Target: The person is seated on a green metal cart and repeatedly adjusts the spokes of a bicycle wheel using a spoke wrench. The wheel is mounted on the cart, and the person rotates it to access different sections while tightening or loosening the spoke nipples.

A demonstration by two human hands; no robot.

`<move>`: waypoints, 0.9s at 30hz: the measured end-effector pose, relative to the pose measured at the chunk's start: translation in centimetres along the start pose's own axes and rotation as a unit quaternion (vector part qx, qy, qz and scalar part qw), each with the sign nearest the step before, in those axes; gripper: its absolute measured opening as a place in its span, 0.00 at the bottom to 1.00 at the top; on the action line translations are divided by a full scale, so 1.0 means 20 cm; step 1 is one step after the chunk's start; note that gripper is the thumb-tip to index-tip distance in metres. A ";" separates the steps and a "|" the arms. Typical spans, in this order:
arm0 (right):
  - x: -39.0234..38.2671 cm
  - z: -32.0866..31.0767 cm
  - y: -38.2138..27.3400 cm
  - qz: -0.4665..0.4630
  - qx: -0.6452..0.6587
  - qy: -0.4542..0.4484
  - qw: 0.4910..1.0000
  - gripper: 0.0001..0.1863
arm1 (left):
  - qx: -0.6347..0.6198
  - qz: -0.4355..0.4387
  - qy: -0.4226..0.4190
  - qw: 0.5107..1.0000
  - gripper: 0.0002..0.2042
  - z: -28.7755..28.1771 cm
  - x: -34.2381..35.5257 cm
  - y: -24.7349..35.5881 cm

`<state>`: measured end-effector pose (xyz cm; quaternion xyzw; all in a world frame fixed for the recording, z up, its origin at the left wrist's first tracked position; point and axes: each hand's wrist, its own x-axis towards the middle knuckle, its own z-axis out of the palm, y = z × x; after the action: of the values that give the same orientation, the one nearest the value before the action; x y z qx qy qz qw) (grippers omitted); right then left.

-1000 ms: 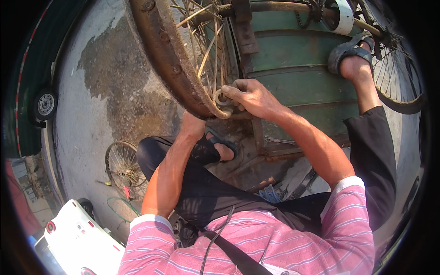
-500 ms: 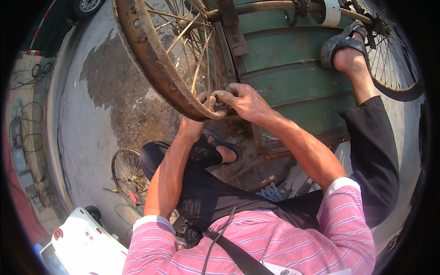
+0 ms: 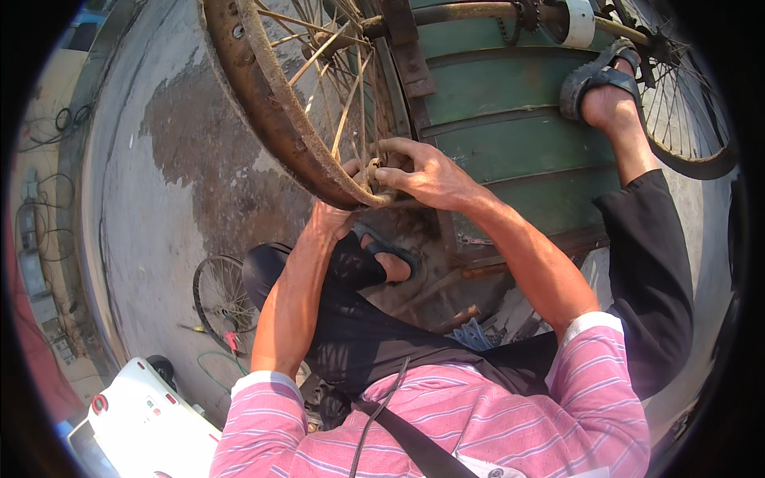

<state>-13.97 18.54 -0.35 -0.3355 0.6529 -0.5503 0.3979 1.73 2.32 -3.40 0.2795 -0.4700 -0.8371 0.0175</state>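
Observation:
A rusty spoked wheel (image 3: 275, 119) without a tyre slants across the upper middle, its lower rim end at my hands. My left hand (image 3: 335, 213) reaches up behind this end, partly hidden by the rim, with fingers curled round to the spoke side. My right hand (image 3: 434, 175) comes from the right. Its thumb and forefinger are apart, with a gap showing between them, and the thumb tip is close to my left fingertips beside the spokes. Whether a small part lies between the fingertips is too small to tell.
A green ribbed metal cart body (image 3: 510, 131) with a rusty axle (image 3: 470, 11) lies beside the wheel. My sandalled right foot (image 3: 606, 99) rests near a second wheel (image 3: 685, 119). Another spoked wheel (image 3: 227, 299) lies lower left, near a white vehicle (image 3: 139, 418). Wet patches darken the concrete.
My right thumb and forefinger have spread from a pinch at the rim end, the forefinger shifting up toward the spokes. The left hand and wheel have barely moved.

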 end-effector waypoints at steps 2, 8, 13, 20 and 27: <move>0.01 0.00 0.01 -0.012 -0.008 -0.008 1.000 0.34 | -0.011 -0.004 -0.005 1.000 0.19 0.01 -0.01 0.01; 0.02 -0.03 -0.07 0.018 -0.032 -0.028 0.999 0.25 | -0.047 0.002 -0.071 0.996 0.20 -0.02 -0.01 0.02; 0.06 -0.07 -0.14 0.071 -0.132 -0.050 0.987 0.33 | -0.083 -0.004 -0.043 0.996 0.16 0.05 -0.04 0.10; 0.08 0.04 -0.21 0.111 -0.244 0.015 0.963 0.33 | -0.087 0.011 -0.091 0.992 0.24 -0.11 0.05 -0.05; 0.00 0.04 -0.22 0.106 -0.158 -0.026 0.981 0.28 | -0.024 0.036 -0.107 0.993 0.20 -0.08 -0.04 0.04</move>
<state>-13.18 17.45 3.85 -0.3374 0.7531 -0.3856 0.4128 3.01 0.87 -3.00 0.1703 -0.4587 -0.8721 0.0037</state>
